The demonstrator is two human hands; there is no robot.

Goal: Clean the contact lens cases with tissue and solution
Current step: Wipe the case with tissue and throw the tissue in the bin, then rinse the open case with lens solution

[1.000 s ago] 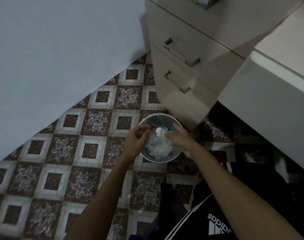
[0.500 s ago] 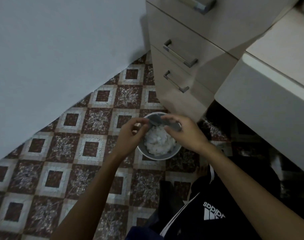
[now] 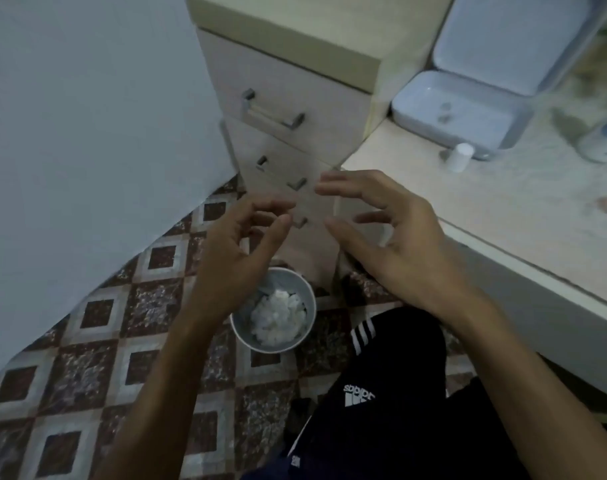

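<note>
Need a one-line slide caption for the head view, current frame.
Both hands, left and right, empty with relaxed fingers above a small bin of crumpled tissue beside the desk.

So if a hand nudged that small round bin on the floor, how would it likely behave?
The bin would probably slide or tip easily: it looks thin-walled and holds only crumpled white tissue, so it is likely light. It stands on smooth patterned floor tiles, which likely give little grip.

— Item one? Left hand [image 3: 238,251], forearm running in from the near left, fingers loosely curled, tips near the thumb, holding nothing.
— Item two? Right hand [image 3: 395,244], forearm from the near right, fingers spread and relaxed, empty, just apart from the left.
</note>
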